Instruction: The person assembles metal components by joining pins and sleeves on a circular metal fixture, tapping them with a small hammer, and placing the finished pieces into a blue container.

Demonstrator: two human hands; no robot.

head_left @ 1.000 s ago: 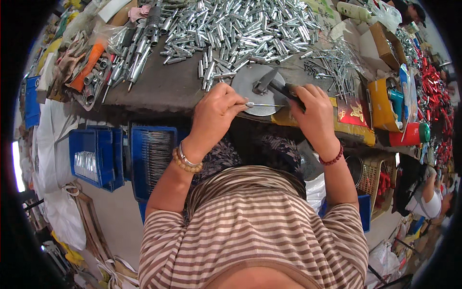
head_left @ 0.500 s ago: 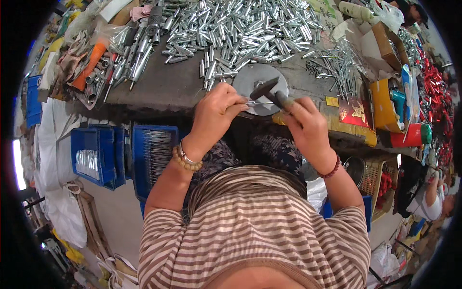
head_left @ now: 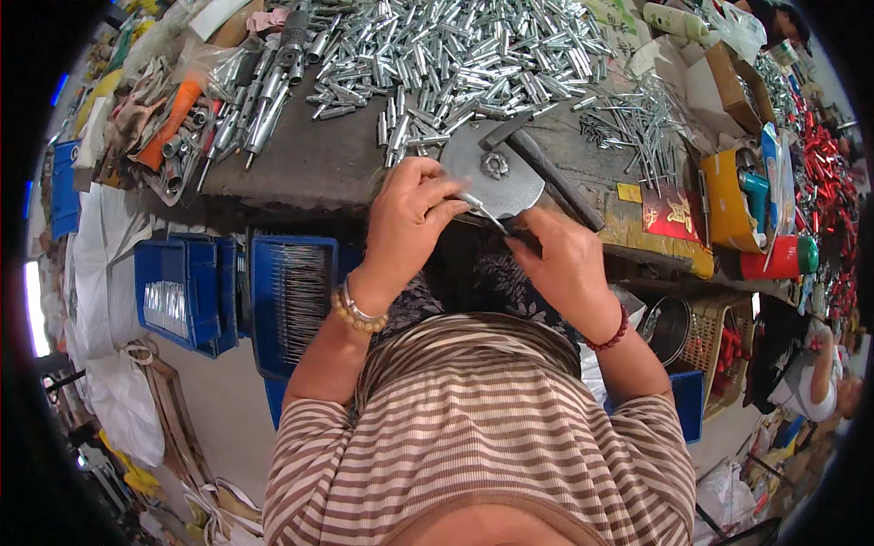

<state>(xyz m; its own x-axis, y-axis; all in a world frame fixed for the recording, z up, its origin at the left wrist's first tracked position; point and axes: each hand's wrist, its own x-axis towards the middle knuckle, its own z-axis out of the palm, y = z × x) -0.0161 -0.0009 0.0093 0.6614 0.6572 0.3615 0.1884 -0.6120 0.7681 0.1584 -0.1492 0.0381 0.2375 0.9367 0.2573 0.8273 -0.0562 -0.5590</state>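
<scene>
My left hand (head_left: pixel 406 214) pinches a thin shiny metal rod (head_left: pixel 489 215) by its thicker, sleeve-like end, above the bench's front edge. The rod slants down toward my right hand (head_left: pixel 572 271), whose thumb and forefinger close around its far tip. Just beyond lies a round grey metal disc (head_left: pixel 469 150) with a rough raised centre. A hammer (head_left: pixel 557 180) rests with its head over the disc's far edge and its handle pointing right toward me. The left fingertips are slightly blurred.
A large heap of silvery metal sleeves (head_left: pixel 455 55) covers the back of the bench. Thin metal pins (head_left: pixel 637 127) lie to the right, near a yellow box (head_left: pixel 731 196). Hand tools (head_left: pixel 269 100) lie at the left. Blue bins (head_left: pixel 293 300) with metal rods stand below the bench.
My right hand has let go of the hammer, which now lies on the disc and bench. That hand has moved down and taken the rod's tip. The rod has tilted downward.
</scene>
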